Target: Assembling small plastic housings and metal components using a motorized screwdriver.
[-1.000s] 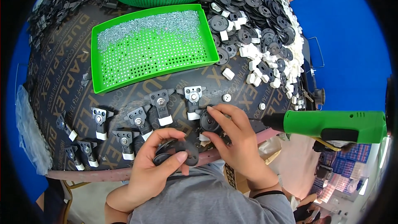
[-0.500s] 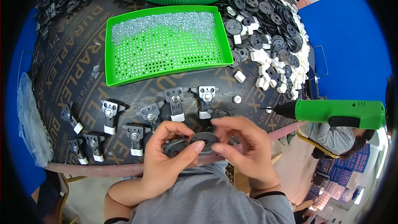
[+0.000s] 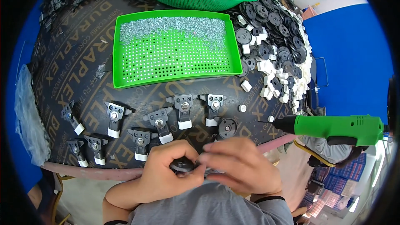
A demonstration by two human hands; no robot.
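Observation:
My left hand (image 3: 168, 173) is curled round a small black round plastic part (image 3: 182, 164), close to my body at the table's front edge. My right hand (image 3: 246, 166) reaches across to it, its fingertips by the left thumb. Motion blurs those fingers, so whether they pinch anything is unclear. Just beyond the right hand lies a black disc (image 3: 227, 128) with a white piece partly showing under it. Several black brackets with white-tipped arms, such as one bracket (image 3: 183, 107), lie spread over the table in front and to the left.
A green perforated tray (image 3: 177, 84) holds many small screws. Behind it stands a green basket (image 3: 200, 3) of black parts. Black discs (image 3: 275, 18) and white blocks (image 3: 266, 66) are heaped at right. A green power screwdriver (image 3: 333, 127) points leftward; clear plastic (image 3: 31, 121) lies far left.
My left hand has closed further round the part, and its flat disc face no longer shows. My right fingers have swept over toward the left thumb. The whole view has shifted slightly.

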